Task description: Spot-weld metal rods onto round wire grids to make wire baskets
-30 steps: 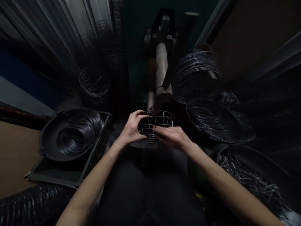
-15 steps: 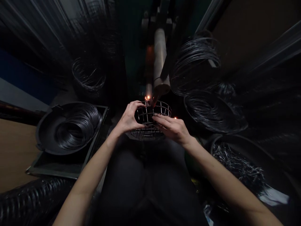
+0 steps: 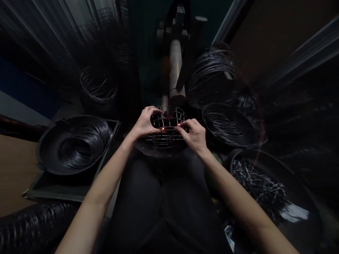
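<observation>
A round wire basket frame (image 3: 166, 123) stands under the tip of a welding machine's cylinder arm (image 3: 175, 74). My left hand (image 3: 144, 124) is curled around the basket's left side. On the right side my right hand (image 3: 194, 134) grips the wires with its fingers bent. Small orange sparks glow on the wires between my fingertips. Beneath the basket lies a dark round plate (image 3: 159, 150).
A dark pan holding a coil of wire rings (image 3: 79, 144) sits in a tray at the left. More wire coils (image 3: 227, 123) hang at the right and back left (image 3: 98, 86). A bin of short cut wires (image 3: 262, 185) is at lower right. My dark-clothed lap fills the foreground.
The sparks moved from the basket's far rim to the near wires between my fingers. My right hand shifted up and curled onto the basket. The view drifted slightly.
</observation>
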The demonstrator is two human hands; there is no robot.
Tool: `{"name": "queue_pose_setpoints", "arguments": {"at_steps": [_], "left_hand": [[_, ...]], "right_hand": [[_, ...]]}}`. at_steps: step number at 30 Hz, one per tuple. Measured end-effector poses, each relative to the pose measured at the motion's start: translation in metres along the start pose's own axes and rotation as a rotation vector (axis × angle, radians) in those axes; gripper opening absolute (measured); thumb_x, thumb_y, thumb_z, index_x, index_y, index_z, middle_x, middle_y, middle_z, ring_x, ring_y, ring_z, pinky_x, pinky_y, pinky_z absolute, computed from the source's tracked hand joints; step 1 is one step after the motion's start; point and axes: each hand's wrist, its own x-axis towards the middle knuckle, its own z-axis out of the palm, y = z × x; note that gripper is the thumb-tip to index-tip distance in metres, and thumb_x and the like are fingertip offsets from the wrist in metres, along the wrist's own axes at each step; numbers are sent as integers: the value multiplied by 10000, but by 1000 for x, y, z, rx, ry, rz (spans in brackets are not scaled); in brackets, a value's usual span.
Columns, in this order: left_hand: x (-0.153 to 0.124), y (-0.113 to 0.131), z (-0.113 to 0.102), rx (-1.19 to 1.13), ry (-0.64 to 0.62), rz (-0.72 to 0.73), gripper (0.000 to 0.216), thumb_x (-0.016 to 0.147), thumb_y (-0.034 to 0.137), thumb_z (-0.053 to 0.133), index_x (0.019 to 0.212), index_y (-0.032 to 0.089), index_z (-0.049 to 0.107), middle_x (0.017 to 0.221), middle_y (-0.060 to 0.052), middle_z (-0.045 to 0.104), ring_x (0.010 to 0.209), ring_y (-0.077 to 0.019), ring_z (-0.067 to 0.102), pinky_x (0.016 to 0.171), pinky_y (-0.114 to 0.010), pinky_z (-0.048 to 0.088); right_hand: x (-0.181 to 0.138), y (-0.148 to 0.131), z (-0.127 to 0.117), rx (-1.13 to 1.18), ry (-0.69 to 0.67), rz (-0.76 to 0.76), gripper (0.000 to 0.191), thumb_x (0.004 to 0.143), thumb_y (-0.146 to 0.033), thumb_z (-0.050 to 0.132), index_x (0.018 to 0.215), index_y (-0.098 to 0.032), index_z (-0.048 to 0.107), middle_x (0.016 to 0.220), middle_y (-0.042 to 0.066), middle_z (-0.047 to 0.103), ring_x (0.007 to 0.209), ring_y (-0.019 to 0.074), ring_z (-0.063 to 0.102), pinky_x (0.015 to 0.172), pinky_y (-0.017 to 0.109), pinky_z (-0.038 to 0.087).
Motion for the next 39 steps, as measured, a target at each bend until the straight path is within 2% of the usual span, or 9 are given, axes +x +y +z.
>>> {"name": "queue_pose_setpoints", "arguments": {"at_steps": [8, 11, 15, 18, 22, 25, 30, 34, 39], "left_hand": [[29, -12, -2, -48, 11, -65, 720, 504, 342, 910, 1128, 168, 597, 1200, -89, 586, 1174, -281, 555, 1071, -445, 449], [19, -25, -1, -130, 51, -36, 843, 522, 396, 911, 1240, 177, 528, 1298, -121, 543, 1254, -294, 514, 1126, -457, 404], [-21, -52, 6, -296, 51, -145, 1096, 549, 532, 884, 1442, 261, 308, 1494, -162, 362, 1424, -365, 357, 1176, -563, 310], [-44, -67, 17, -421, 70, -295, 1176, 541, 617, 860, 1463, 312, 198, 1455, -176, 395, 1383, -370, 423, 1102, -595, 382], [-56, -65, 21, -408, 197, -253, 1165, 547, 670, 826, 1421, 292, 154, 1386, -167, 441, 1334, -293, 487, 1081, -485, 446], [-66, -49, 11, -332, 204, -151, 1078, 569, 659, 818, 1371, 269, 212, 1379, -157, 442, 1323, -263, 494, 1097, -440, 445], [-85, -10, -3, -135, 157, 41, 885, 611, 513, 852, 1304, 247, 371, 1339, -128, 489, 1270, -269, 518, 1103, -442, 428], [-79, 20, -2, 78, -11, 96, 708, 618, 427, 865, 1212, 238, 530, 1357, -124, 506, 1288, -322, 469, 1105, -490, 396], [-67, 33, 5, 189, -114, 111, 625, 632, 418, 852, 1173, 226, 605, 1369, -135, 494, 1292, -352, 442, 1094, -524, 389]], "right_hand": [[35, 0, 11, -15, -32, 176, 272, 763, -454, 728, 723, -199, 642, 705, -4, 544, 626, 135, 492, 633, 279, 398], [26, -1, -4, 48, -2, 200, 288, 847, -482, 622, 785, -203, 655, 736, 11, 579, 680, 150, 531, 697, 295, 434], [-25, 1, -48, 245, -50, 362, 421, 960, -540, 408, 932, -211, 668, 877, 40, 656, 787, 159, 598, 777, 302, 482], [-82, 8, -70, 183, -173, 455, 422, 961, -538, 417, 958, -221, 695, 945, 53, 685, 905, 181, 633, 861, 321, 502], [-152, 34, -70, 197, -388, 415, 357, 917, -516, 507, 952, -239, 729, 880, 60, 723, 787, 211, 684, 692, 345, 575], [-168, 43, -66, 300, -408, 418, 282, 873, -481, 586, 941, -250, 733, 820, 54, 726, 698, 224, 702, 595, 357, 591], [-108, -4, -68, 462, -407, 550, 516, 794, -435, 717, 1262, -237, 627, 627, -45, 593, 432, 111, 512, 413, 240, 452], [-44, -39, -48, 461, -719, 467, 382, 782, -492, 709, 971, -162, 746, 603, -17, 610, 443, 84, 476, 436, 223, 399], [-24, -42, -21, 9, -596, 54, 245, 865, -376, 654, 964, -181, 765, 884, 62, 762, 723, 163, 682, 622, 249, 471]]}}
